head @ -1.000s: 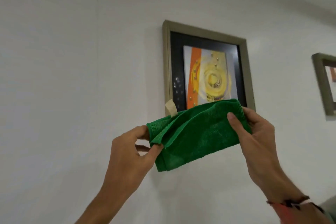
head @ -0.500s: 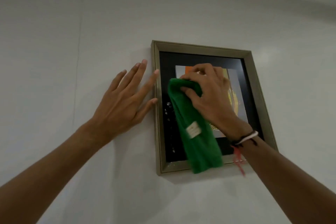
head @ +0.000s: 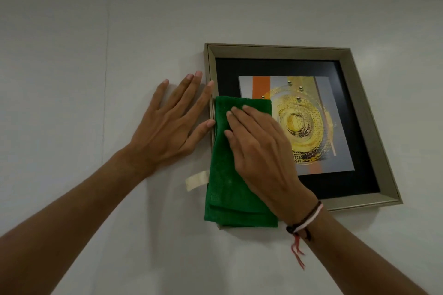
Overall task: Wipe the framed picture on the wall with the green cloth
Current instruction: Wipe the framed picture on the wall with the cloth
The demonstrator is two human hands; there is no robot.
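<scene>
A framed picture (head: 345,112) with a dull gold frame, black mount and a yellow spiral print hangs on the white wall. The folded green cloth (head: 230,189) lies flat over the frame's left side and hangs past its bottom left corner. My right hand (head: 261,148) presses flat on the cloth, fingers pointing up and left. My left hand (head: 167,129) rests spread on the wall, its fingertips touching the frame's left edge. The cloth's pale label (head: 195,181) sticks out to the left.
Bare white wall (head: 96,43) surrounds the frame on all sides. A thread bracelet (head: 304,223) with a red tassel sits on my right wrist.
My right hand has gone from gripping the cloth's top over the picture's middle to pressing flat on it at the frame's left side. The left hand stays on the wall.
</scene>
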